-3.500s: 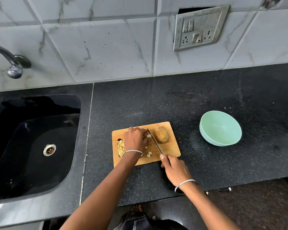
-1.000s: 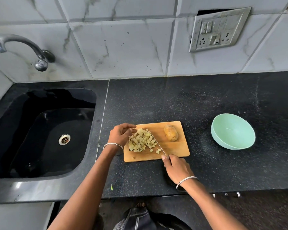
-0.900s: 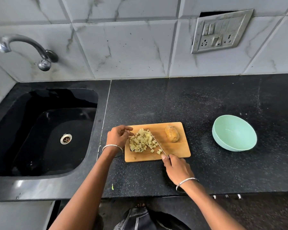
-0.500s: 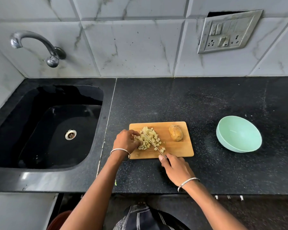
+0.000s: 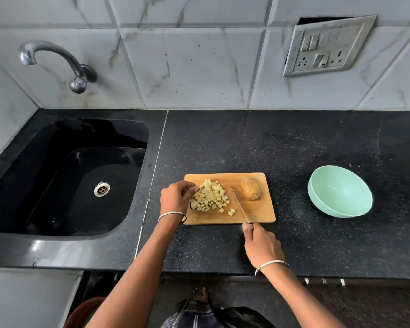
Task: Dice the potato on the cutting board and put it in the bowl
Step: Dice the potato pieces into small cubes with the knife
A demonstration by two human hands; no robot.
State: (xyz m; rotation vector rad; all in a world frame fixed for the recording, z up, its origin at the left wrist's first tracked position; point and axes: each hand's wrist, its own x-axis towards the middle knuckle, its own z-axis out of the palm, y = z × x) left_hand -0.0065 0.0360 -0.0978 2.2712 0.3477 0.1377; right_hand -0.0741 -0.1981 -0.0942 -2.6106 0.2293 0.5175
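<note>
**Presently on the board: dice heaped, one piece uncut**

Item, right hand [image 5: 262, 247]: wrapped round the handle of the knife [image 5: 239, 204], forefinger along the spine. The blade lies slantwise on the cutting board [image 5: 258, 214], between the two lots of potato, likely as a divider and scraper.

Item, left hand [image 5: 176, 197]: fingers bent, tips against the left flank of the diced potato [image 5: 210, 198], apparently corralling it (whether a cube is pinched cannot be told).

Item, potato piece [image 5: 250, 191]: skin on, uncut, at the board's far right corner, apart from the blade.

Item, bowl [image 5: 339, 192]: tilted, nothing in it, well right of the board on the countertop [image 5: 223, 143].

Margins: a few stray cubes lie near the blade. The sink [image 5: 69, 185] drops away close to the left, so dice are best kept from that edge. Bare counter runs rightward to the bowl.
</note>
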